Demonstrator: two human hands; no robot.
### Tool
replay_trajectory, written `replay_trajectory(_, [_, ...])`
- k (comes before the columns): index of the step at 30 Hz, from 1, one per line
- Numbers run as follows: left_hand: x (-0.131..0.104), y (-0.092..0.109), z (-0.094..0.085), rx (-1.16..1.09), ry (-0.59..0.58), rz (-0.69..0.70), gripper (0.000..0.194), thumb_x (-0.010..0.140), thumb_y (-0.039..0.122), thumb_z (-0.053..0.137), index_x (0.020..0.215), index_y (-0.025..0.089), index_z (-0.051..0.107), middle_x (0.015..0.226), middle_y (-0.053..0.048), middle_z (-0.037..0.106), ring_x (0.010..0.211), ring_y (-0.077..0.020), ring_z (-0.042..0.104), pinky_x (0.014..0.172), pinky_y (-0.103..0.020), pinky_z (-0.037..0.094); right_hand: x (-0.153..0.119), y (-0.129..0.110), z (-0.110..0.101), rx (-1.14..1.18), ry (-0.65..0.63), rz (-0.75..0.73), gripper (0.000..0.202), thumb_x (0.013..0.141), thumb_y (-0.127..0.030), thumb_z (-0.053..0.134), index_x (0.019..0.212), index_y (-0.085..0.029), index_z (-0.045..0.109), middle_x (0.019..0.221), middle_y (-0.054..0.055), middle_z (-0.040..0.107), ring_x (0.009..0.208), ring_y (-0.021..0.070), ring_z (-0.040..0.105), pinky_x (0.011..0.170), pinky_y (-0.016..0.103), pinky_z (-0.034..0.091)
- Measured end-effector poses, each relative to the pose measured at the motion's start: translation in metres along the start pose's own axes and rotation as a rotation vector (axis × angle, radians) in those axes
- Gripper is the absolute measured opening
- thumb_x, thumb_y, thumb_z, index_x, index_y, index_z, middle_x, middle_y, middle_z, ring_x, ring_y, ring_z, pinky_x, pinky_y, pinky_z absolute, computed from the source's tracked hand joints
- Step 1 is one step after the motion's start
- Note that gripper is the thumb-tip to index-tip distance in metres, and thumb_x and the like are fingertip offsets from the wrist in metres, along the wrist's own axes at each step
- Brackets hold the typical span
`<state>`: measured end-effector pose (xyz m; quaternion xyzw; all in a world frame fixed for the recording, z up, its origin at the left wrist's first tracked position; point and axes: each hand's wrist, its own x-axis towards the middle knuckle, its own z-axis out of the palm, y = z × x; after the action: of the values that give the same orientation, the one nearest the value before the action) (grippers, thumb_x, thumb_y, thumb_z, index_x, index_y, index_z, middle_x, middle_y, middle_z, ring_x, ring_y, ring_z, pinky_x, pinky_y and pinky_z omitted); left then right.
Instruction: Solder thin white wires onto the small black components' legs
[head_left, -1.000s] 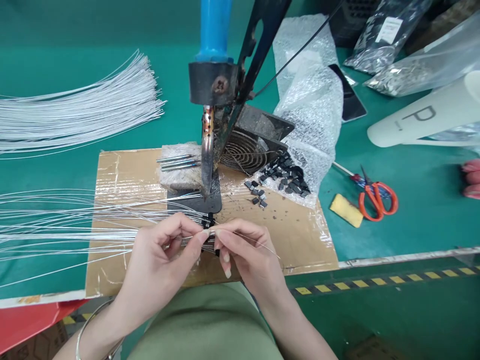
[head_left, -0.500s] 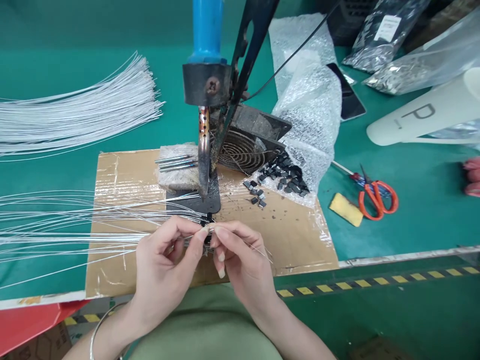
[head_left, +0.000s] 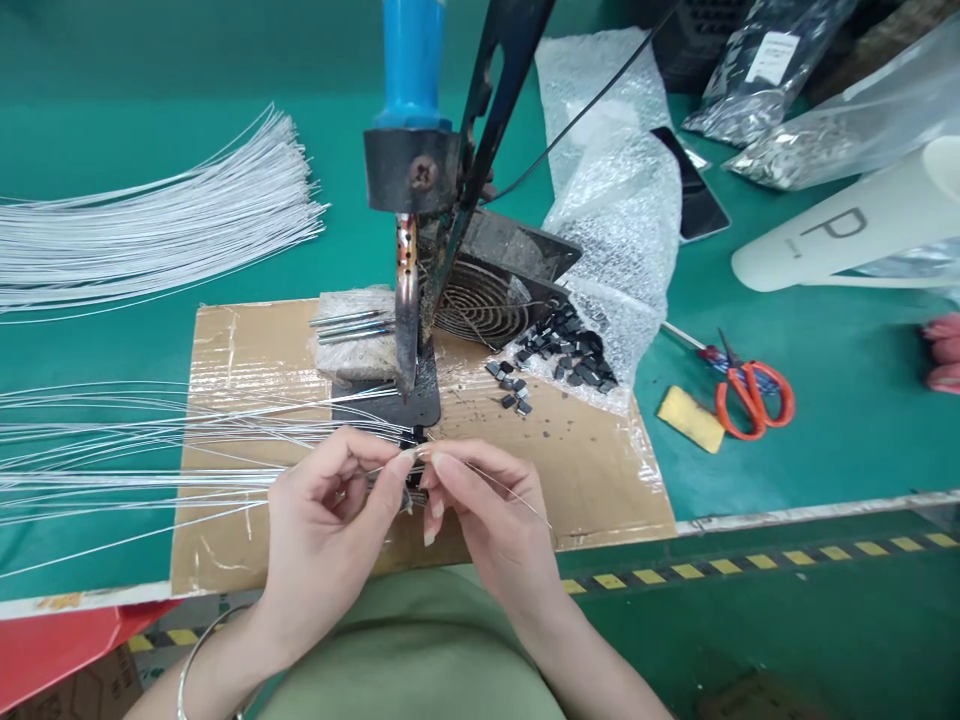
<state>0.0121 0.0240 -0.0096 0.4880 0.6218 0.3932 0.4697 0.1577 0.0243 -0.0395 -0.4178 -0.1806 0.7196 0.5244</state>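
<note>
My left hand [head_left: 337,530] is pinched near the middle of the cardboard, its thumb and forefinger closed on the end of a thin white wire. Its fingertips meet those of my right hand [head_left: 487,510], which pinches a fine silvery wire [head_left: 517,497] that trails over the fingers to the right. The exact contact point is hidden by the fingertips. Just above both hands hangs a clamped soldering iron [head_left: 407,300] with a blue handle and a bent tip pointing down. Separate white wires [head_left: 232,480] run in from the left and end behind my left hand.
A thick bundle of white wires [head_left: 165,225] lies at the back left. A black fan [head_left: 484,300] stands behind the iron. Small black parts [head_left: 570,350] spill from bubble wrap [head_left: 615,210]. Orange-handled scissors [head_left: 754,400], a yellow sponge [head_left: 691,419] and a phone [head_left: 694,185] lie right.
Both hands stay pinched together at almost the same spot. My right hand has shifted slightly to the right, and the fine wire's loose end with it.
</note>
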Motion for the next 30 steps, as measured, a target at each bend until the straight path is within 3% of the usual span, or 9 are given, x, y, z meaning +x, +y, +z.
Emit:
replay_trajectory(11, [-0.001, -0.005, 0.000, 0.035, -0.015, 0.038, 0.012, 0.097, 0.025, 0.071, 0.086, 0.023, 0.072, 0.067, 0.004, 0.064, 0.059, -0.0085, 0.049, 0.053, -0.020, 0.036, 0.000, 0.001, 0.000, -0.024, 0.010, -0.028, 0.008, 0.081, -0.032, 0.089, 0.084, -0.024, 0.088, 0.064, -0.001, 0.073, 0.045, 0.0094, 0.063, 0.043, 0.020, 0.057])
replay_trajectory(22, [0.000, -0.003, -0.001, 0.052, -0.037, 0.088, 0.012, 0.094, 0.018, 0.071, 0.084, 0.024, 0.073, 0.067, 0.005, 0.066, 0.056, -0.0085, 0.050, 0.051, -0.021, 0.036, 0.002, -0.010, -0.003, 0.035, -0.033, 0.125, 0.009, 0.077, -0.027, 0.089, 0.073, -0.019, 0.085, 0.059, -0.003, 0.069, 0.040, 0.0061, 0.059, 0.039, 0.016, 0.054])
replay_trajectory(30, [-0.001, -0.003, -0.002, 0.055, -0.024, 0.070, 0.011, 0.093, 0.020, 0.072, 0.083, 0.022, 0.074, 0.067, 0.003, 0.068, 0.056, -0.0093, 0.052, 0.051, -0.022, 0.037, 0.002, -0.010, -0.005, 0.021, -0.058, 0.120, 0.011, 0.080, -0.028, 0.088, 0.076, -0.019, 0.085, 0.061, -0.003, 0.070, 0.042, 0.0061, 0.061, 0.043, 0.016, 0.057])
